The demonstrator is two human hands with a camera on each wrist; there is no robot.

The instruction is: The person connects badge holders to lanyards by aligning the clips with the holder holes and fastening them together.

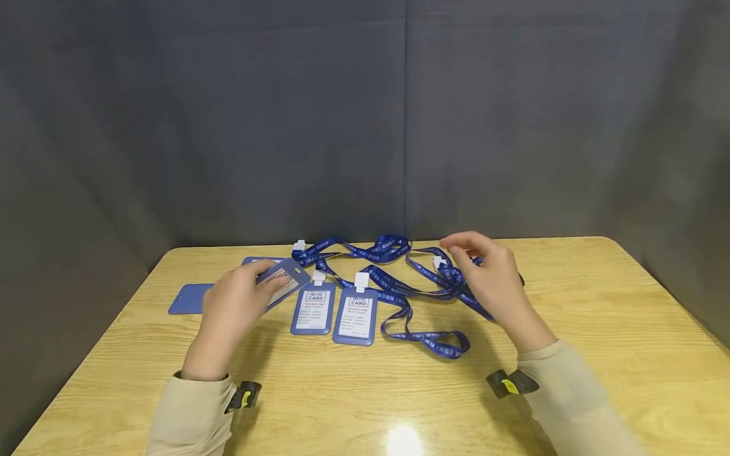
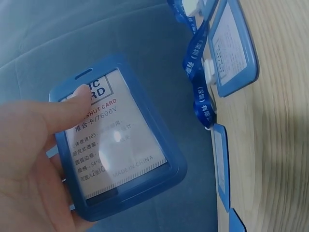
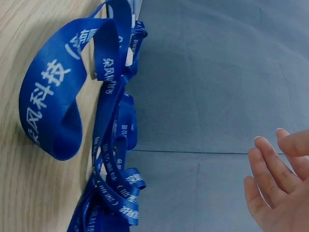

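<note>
My left hand [image 1: 235, 305] holds a blue card holder [image 2: 130, 135] up off the table, thumb on its clear front. The holder has a slot at one end and a printed ID/IC card inside. My right hand [image 1: 489, 278] hovers over the heap of blue lanyards [image 1: 450, 275], holding nothing; its fingers [image 3: 273, 169] are loosely bent in the right wrist view. Between the hands lie two blue card holders, one [image 1: 313, 310] beside the other [image 1: 355, 318], each with a white clip [image 1: 362, 280] at its top.
Another blue card holder [image 1: 191, 299] lies at the left, partly behind my left hand. A further lanyard [image 1: 365, 251] runs along the table's back with a white clip [image 1: 299, 246]. A lanyard loop [image 1: 445, 348] reaches forward on the wooden table [image 1: 365, 392]. Dark cloth [image 1: 285, 126] hangs behind.
</note>
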